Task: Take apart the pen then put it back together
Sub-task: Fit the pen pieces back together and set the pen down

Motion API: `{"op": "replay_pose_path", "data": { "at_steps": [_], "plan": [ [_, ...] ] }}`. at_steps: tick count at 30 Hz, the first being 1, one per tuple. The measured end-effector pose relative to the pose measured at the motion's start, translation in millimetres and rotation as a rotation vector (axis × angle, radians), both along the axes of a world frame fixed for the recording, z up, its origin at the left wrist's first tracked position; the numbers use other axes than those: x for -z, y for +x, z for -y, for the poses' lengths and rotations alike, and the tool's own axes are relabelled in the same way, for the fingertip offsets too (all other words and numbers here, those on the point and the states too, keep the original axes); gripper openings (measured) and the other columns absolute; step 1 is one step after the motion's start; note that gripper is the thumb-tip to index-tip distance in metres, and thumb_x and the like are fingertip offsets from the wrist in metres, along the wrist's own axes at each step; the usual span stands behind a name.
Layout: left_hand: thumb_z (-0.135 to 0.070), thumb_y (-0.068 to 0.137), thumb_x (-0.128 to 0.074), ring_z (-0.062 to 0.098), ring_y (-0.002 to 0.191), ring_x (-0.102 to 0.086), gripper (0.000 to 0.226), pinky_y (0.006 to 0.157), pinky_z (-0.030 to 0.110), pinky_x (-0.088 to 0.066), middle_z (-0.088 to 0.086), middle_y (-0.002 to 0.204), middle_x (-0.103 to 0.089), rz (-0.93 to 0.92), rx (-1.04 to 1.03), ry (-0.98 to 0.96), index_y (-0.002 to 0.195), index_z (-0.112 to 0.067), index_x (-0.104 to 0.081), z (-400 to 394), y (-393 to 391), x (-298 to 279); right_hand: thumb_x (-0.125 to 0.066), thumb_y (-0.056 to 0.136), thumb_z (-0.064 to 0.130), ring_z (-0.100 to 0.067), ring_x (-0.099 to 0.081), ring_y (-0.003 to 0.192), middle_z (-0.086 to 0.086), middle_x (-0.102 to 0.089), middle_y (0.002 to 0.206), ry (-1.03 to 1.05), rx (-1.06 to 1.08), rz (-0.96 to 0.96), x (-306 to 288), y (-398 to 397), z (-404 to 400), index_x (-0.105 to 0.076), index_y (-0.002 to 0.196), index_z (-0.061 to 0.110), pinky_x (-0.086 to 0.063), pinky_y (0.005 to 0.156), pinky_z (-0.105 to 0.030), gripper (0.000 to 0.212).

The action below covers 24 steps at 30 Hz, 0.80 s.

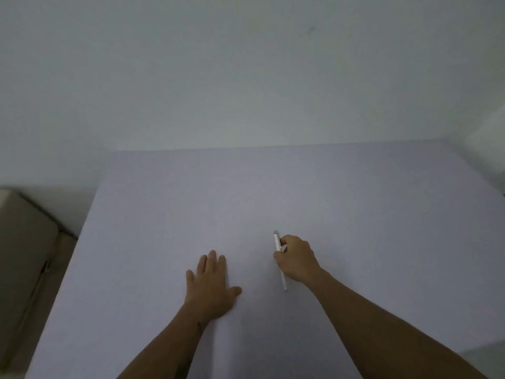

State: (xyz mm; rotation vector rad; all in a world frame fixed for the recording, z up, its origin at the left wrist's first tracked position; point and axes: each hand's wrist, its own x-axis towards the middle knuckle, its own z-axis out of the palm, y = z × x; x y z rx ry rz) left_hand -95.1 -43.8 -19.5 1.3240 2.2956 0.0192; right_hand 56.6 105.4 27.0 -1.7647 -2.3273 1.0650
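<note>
A slim white pen (278,242) with a silvery top end lies almost lengthwise on the pale table (169,203), right of centre. My right hand (296,259) is curled over its middle, thumb and fingers closed around the barrel; both pen ends stick out above and below the hand. Whether the pen is lifted off the surface or still touching it is unclear. My left hand (209,287) rests flat on the table to the left, palm down, fingers slightly spread, holding nothing. The pen looks whole.
The table meets a plain white wall (246,77) at the back. Beyond the table's left edge sits a beige cushioned seat (24,242).
</note>
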Motion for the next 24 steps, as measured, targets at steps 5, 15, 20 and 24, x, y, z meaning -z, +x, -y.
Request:
{"op": "replay_pose_path", "data": {
  "at_steps": [5,15,20,24],
  "plan": [
    [-0.066,0.083,-0.046,0.031,0.148,0.015,0.101,0.118,0.060,-0.004,0.009,0.162,0.016,-0.064,0.040,-0.013,0.154,-0.015,0.004,3.8,1.8,12.1,-0.061,0.084,0.023,-0.027,-0.062,0.085,-0.009,-0.066,0.100,0.057,-0.041,0.105,14.9,-9.6,10.9,-0.061,0.110,0.014,-0.051,0.070,-0.034,0.028],
    [-0.068,0.083,-0.045,0.031,0.147,0.017,0.102,0.118,0.060,-0.004,0.010,0.161,0.019,-0.072,0.067,-0.016,0.154,-0.014,0.005,5.2,-1.9,18.2,-0.057,0.088,0.020,-0.030,-0.063,0.088,-0.011,-0.064,0.104,0.147,-0.030,0.202,41.9,-21.8,20.5,-0.047,0.107,0.013,-0.038,0.063,-0.030,0.023],
    [-0.068,0.083,-0.046,0.032,0.148,0.016,0.103,0.117,0.061,-0.005,0.010,0.161,0.019,-0.062,0.071,-0.041,0.154,-0.014,0.005,3.3,-1.6,15.6,-0.056,0.089,0.023,-0.029,-0.062,0.087,-0.011,-0.063,0.104,0.168,-0.031,0.180,45.8,-17.7,20.4,-0.045,0.108,0.013,-0.040,0.064,-0.030,0.024],
    [-0.063,0.085,-0.050,0.031,0.148,0.011,0.099,0.118,0.060,-0.010,0.010,0.162,0.015,-0.048,0.084,-0.087,0.154,-0.014,0.001,0.6,-4.9,1.6,-0.058,0.087,0.028,-0.030,-0.061,0.102,-0.011,-0.060,0.112,0.133,-0.029,0.153,32.9,-8.0,21.1,-0.048,0.114,0.012,-0.048,0.077,-0.036,0.033]
  ]
}}
